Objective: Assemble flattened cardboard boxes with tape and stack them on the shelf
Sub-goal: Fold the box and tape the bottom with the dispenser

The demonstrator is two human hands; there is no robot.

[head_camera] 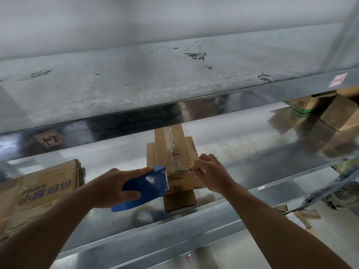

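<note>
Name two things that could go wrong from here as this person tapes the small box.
The tape strip pinched by the right hand could twist or land crooked if the left hand pulls the blue dispenser. The small box sits near the front of the shelf, and neither hand clearly steadies it, so it might slide off.

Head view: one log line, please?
left hand grips blue plastic tape dispenser; right hand pinches clear tape end; brown cardboard box on metal shelf
</note>
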